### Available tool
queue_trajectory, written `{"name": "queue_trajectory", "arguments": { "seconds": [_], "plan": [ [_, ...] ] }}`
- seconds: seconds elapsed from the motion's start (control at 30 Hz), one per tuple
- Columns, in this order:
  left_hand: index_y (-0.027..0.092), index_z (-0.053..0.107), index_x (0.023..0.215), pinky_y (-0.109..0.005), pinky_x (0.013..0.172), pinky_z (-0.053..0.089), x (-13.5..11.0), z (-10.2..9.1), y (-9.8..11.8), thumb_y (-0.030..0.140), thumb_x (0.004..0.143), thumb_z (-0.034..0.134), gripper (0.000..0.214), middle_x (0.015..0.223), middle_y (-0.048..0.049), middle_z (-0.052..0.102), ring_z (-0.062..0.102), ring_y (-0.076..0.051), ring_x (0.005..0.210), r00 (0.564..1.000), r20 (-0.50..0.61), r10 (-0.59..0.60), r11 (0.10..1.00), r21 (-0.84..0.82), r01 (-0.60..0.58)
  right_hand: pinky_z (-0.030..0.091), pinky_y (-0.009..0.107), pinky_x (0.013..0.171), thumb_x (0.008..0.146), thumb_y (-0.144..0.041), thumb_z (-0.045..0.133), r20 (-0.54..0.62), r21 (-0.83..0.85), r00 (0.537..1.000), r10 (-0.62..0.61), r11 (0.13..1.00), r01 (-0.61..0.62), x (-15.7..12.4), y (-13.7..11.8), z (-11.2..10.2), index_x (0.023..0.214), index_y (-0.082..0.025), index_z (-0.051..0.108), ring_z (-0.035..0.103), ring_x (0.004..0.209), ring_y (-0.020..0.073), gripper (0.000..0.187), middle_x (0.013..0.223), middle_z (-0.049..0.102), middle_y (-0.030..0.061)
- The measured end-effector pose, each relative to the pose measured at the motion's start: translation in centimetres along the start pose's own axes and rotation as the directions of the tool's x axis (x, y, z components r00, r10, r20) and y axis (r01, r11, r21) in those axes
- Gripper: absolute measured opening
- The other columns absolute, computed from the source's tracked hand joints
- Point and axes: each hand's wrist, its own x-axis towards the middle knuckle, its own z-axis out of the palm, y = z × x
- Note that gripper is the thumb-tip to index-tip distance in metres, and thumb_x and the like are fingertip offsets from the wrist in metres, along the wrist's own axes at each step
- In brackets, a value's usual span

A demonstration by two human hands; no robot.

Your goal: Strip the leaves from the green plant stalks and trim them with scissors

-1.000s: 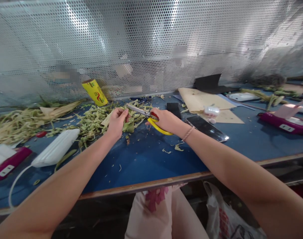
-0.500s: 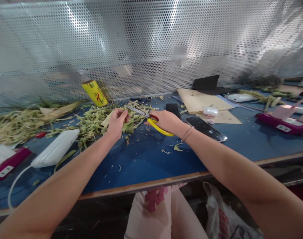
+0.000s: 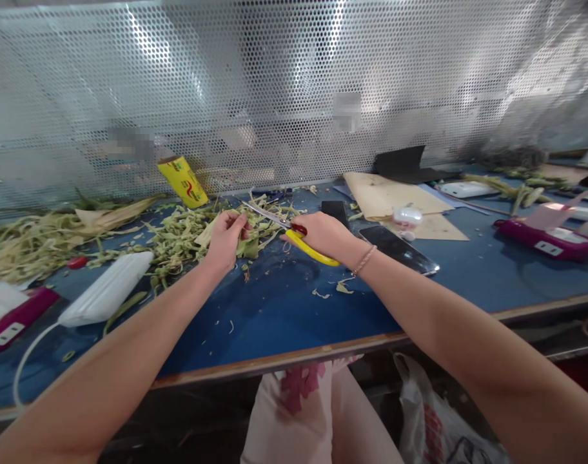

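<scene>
My right hand grips yellow-handled scissors whose blades point left toward my left hand. My left hand is closed on a green plant piece, held just above the blue table. Behind both hands lies a heap of green and pale plant trimmings.
A yellow roll leans on the perforated metal screen. A white pack and a magenta device lie left; a phone, cardboard, a white case and another magenta device lie right. A plastic bag hangs below the edge.
Both hands stay in nearly the same place; the scissors and plant piece shifted only slightly.
</scene>
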Motion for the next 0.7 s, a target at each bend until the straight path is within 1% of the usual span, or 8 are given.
{"name": "queue_trajectory", "arguments": {
  "seconds": [0.13, 0.3, 0.4, 0.5, 0.7],
  "plan": [
    [0.017, 0.045, 0.062, -0.016, 0.043, 0.037, 0.1, -0.1, -0.1, 0.026, 0.071, 0.063, 0.023, 0.052, 0.0038, 0.052, 0.045, -0.004, 0.043, 1.000, -0.009, -0.011, 1.000, -0.016, 0.011, 0.030, 0.024, 0.049, 0.081, -0.063, 0.034, -0.002, 0.028, 0.999, 0.051, 0.998, -0.051, 0.2, 0.4, 0.6, 0.082, -0.018, 0.058, 0.057, 0.065, 0.0171, 0.051, 0.073, 0.063, 0.0070],
    [0.017, 0.043, 0.062, -0.017, 0.043, 0.037, 0.0, -0.1, 0.0, 0.026, 0.071, 0.064, 0.024, 0.053, 0.0032, 0.054, 0.046, -0.005, 0.043, 0.999, 0.004, -0.048, 0.998, -0.044, 0.048, 0.032, 0.024, 0.049, 0.078, -0.065, 0.036, 0.000, -0.001, 0.994, 0.110, 0.994, -0.110, 0.6, 1.6, 1.3, 0.084, -0.016, 0.057, 0.058, 0.065, 0.0181, 0.054, 0.074, 0.063, 0.0089],
    [0.017, 0.043, 0.064, -0.018, 0.044, 0.038, -0.1, -0.1, 0.1, 0.024, 0.072, 0.061, 0.021, 0.055, 0.0028, 0.055, 0.047, -0.006, 0.043, 0.996, 0.035, -0.086, 0.992, -0.093, 0.089, 0.033, 0.024, 0.050, 0.078, -0.066, 0.037, -0.001, -0.013, 0.994, 0.112, 0.994, -0.112, 0.7, 1.9, 1.5, 0.084, -0.015, 0.057, 0.059, 0.066, 0.0184, 0.055, 0.073, 0.063, 0.0097],
    [0.018, 0.043, 0.068, -0.020, 0.044, 0.038, -0.1, 0.0, 0.2, 0.020, 0.071, 0.059, 0.017, 0.053, 0.0038, 0.053, 0.048, -0.007, 0.042, 0.990, 0.079, -0.121, 0.979, -0.157, 0.132, 0.034, 0.024, 0.051, 0.077, -0.066, 0.039, -0.010, 0.001, 0.995, 0.098, 0.995, -0.098, 0.8, 1.8, 1.6, 0.087, -0.016, 0.057, 0.060, 0.066, 0.0183, 0.054, 0.075, 0.063, 0.0088],
    [0.019, 0.039, 0.070, -0.020, 0.044, 0.037, -0.2, 0.2, 0.4, 0.010, 0.071, 0.047, 0.012, 0.052, 0.0038, 0.050, 0.047, -0.008, 0.042, 0.981, 0.078, -0.180, 0.949, -0.249, 0.194, 0.034, 0.025, 0.052, 0.077, -0.064, 0.042, -0.031, 0.045, 0.997, 0.066, 0.997, -0.064, 0.8, 1.5, 2.1, 0.092, -0.017, 0.056, 0.060, 0.067, 0.0191, 0.051, 0.077, 0.064, 0.0076]
  ]
}}
